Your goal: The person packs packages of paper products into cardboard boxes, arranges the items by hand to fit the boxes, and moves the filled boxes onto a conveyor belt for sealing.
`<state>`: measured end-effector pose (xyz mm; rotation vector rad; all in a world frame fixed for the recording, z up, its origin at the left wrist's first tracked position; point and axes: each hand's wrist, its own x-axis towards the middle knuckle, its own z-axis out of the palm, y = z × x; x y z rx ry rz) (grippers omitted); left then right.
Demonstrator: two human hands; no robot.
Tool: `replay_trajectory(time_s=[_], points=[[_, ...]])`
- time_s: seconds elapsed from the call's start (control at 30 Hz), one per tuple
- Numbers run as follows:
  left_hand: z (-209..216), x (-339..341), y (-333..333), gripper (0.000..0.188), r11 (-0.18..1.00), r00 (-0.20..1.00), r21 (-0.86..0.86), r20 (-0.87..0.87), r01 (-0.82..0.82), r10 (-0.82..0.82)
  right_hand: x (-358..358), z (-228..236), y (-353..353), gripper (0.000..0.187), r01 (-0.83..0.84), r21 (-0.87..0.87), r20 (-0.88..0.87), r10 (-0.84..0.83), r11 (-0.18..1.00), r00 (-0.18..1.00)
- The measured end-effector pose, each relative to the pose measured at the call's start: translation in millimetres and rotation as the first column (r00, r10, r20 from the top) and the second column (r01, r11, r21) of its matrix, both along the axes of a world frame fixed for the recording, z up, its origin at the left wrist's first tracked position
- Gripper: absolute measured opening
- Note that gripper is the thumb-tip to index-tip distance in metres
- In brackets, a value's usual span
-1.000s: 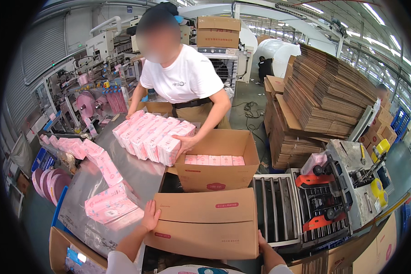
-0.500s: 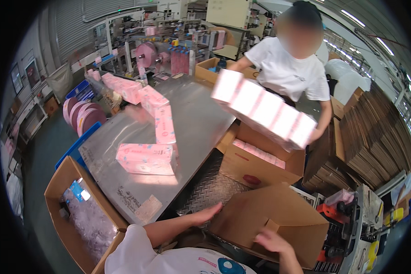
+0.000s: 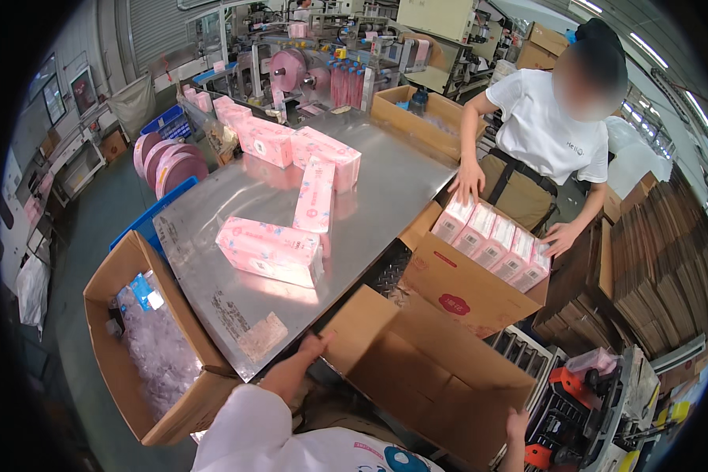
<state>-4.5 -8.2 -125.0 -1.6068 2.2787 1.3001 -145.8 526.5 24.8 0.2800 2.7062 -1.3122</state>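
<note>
An open, empty cardboard box (image 3: pixel 429 366) stands right in front of me, its hollow inside facing up. My left hand (image 3: pixel 313 348) is closed at the near left corner of this box, its fingers partly hidden. At the opposite end, my right hand (image 3: pixel 516 429) grips the right edge with bent fingers. Just beyond stands another cardboard box (image 3: pixel 456 287), holding a row of pink-and-white packs (image 3: pixel 492 245). A co-worker's two hands (image 3: pixel 470 179) rest at either end of that row.
Pink wrapped packs (image 3: pixel 267 250) lie on the metal table (image 3: pixel 212 295) at left. A carton of clear plastic wrap (image 3: pixel 161 354) stands near left. Flattened cardboard sheets (image 3: pixel 657 259) are stacked at right, beyond a roller conveyor (image 3: pixel 519 346). The co-worker (image 3: pixel 547 118) stands across from me.
The co-worker has lowered the row of packs into the far box. My hands have moved to the ends of the near box, which now sits wide open. The view has shifted.
</note>
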Motion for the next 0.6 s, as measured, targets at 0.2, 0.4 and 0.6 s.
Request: replay_trajectory(time_s=[0.2,0.4,0.6], points=[[-49,83,-11,0.057,0.754,0.713,0.465,-0.309,-0.464,0.629,-28,-25,-111,0.045,-0.199,0.041,0.085,0.195,0.979,0.977],[161,127,-45,0.047,0.474,0.841,0.723,-0.281,0.503,-0.463,-63,54,-214,0.059,-0.253,0.483,-0.494,0.499,0.838,0.712],[299,33,-200,0.082,0.158,0.472,-0.734,0.241,0.660,-0.848,-75,117,-502,0.054,-0.840,0.272,-0.330,0.865,0.470,0.377]])
